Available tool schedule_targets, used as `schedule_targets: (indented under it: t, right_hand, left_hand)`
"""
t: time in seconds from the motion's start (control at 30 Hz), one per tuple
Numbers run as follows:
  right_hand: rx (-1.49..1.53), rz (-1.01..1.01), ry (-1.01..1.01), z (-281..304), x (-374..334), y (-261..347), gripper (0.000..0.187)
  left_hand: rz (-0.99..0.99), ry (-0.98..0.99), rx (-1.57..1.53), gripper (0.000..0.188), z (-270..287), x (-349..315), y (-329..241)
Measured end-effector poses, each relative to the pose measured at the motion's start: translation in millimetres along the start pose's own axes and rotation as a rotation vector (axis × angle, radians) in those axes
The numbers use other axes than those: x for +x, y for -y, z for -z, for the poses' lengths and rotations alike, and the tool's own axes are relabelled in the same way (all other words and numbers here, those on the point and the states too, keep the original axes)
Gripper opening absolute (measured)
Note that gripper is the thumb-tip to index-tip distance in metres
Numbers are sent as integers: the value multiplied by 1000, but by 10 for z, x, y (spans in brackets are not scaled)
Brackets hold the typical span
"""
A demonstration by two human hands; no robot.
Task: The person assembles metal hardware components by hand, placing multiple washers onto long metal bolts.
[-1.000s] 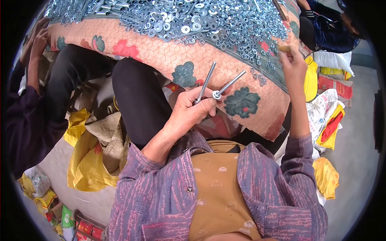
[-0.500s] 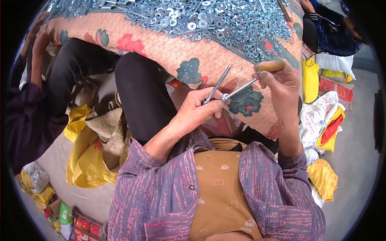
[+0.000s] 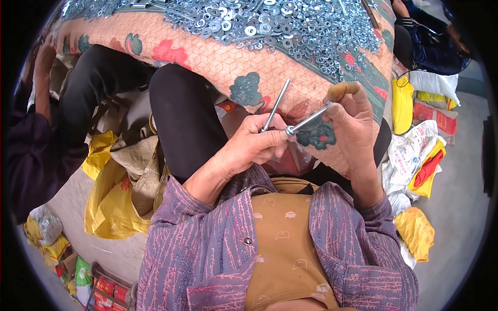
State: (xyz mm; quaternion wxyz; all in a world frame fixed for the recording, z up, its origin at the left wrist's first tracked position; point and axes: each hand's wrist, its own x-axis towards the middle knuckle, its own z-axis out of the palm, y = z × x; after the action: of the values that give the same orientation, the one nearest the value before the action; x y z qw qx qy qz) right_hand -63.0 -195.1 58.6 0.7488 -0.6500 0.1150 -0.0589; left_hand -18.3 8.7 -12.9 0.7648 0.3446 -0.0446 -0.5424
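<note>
Presently, left hand [image 3: 251,142] grasps a first rod [image 3: 277,102] and a second rod [image 3: 309,118], both slim metal, at the near edge of the floral cloth [image 3: 207,59], toward its right corner. First rod: lower end wedged between thumb and index finger, shaft rising past the knuckles, tilted right, upper end free. Second rod: slants up and right from the left thumb tip; ring-like collar [image 3: 290,130] around its lower end, beside that thumb. Right hand [image 3: 355,122]: thumb and a finger closed in a pinch at the second rod's upper tip; shiny piece there too small to identify. Tan cover [image 3: 343,90] on one right-hand finger. Heap of washers [image 3: 306,36] on the cloth's far side, apart from both hands.
</note>
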Motion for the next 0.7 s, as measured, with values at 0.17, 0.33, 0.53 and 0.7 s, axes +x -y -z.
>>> schedule_targets:
  t: [0.17, 0.33, 0.53, 0.7]
  right_hand:
    - [-66, 40, 27, -12, 16, 7, 19]
    - [-255, 85, 78, -45, -13, -50, 19]
    - [128, -49, 58, -103, -54, -33, 24]
    - [39, -178, 111, -167, -117, -148, 24]
  left_hand:
    - [67, 89, -142, 14, 28, -9, -12]
    - [-144, -53, 199, 15, -25, -1, -4]
    - [-125, -84, 177, 14, -39, -23, -44]
    - [-181, -100, 226, 16, -94, 1, -59]
